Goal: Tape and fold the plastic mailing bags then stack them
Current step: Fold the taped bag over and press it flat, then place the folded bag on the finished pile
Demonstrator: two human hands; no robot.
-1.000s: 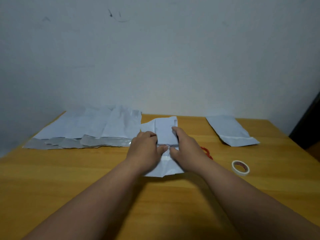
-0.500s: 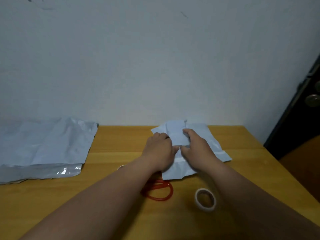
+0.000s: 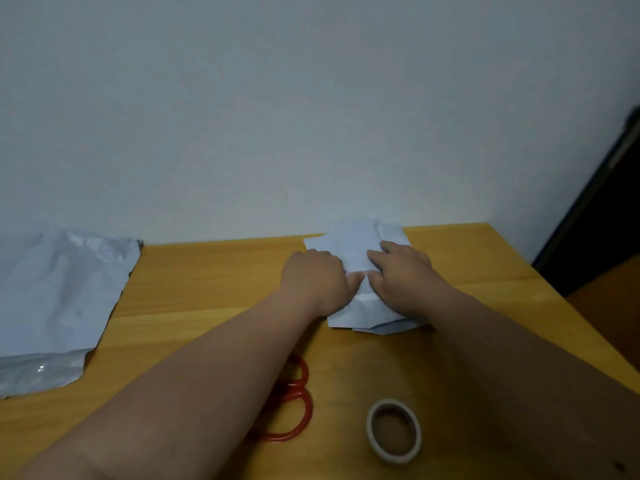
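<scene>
A folded white mailing bag (image 3: 351, 252) lies on top of another folded bag (image 3: 393, 326) at the table's right rear, close to the wall. My left hand (image 3: 313, 282) holds its left side and my right hand (image 3: 403, 277) its right side. Both thumbs lie on top and nearly meet at the middle. The lower bag shows only along its near edge and far right corner. A pile of flat, unfolded grey-white bags (image 3: 52, 299) lies at the left. A roll of white tape (image 3: 394, 431) sits near the front, right of my left forearm.
Red-handled scissors (image 3: 294, 407) lie partly under my left forearm, just left of the tape. The wooden table (image 3: 207, 282) ends at the right edge near a dark door (image 3: 602, 230). A plain wall stands right behind the table.
Both hands moved the folded bag from the middle of the table to the right and set it on the other folded bag. My view turned right with it.
</scene>
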